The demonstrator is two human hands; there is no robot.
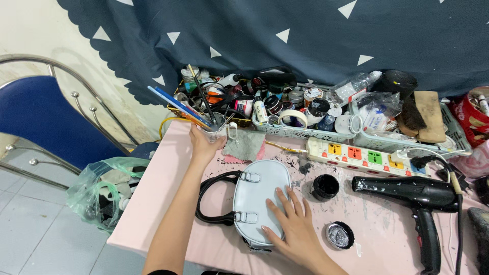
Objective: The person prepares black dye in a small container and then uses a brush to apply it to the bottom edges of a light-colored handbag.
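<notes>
Left hand (204,145) fingers wrap the brush cup (214,128); right hand (290,224) lies flat, fingers spread, on the grey bag (257,191).

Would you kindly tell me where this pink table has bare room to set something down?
Bare patches: the table's left edge beside the bag's black handle; the paint-flecked stretch between the open black jar, its lid and the hair dryer. Crowded: the back, with baskets, power strip and brush cup under the left hand.

Handbag (257,196) on the table (153,209) under the right hand (290,226); brush cup (214,130) behind it in the left hand (204,145); open jar (325,186), lid (340,235) and hairdryer (417,203) to the right.
</notes>
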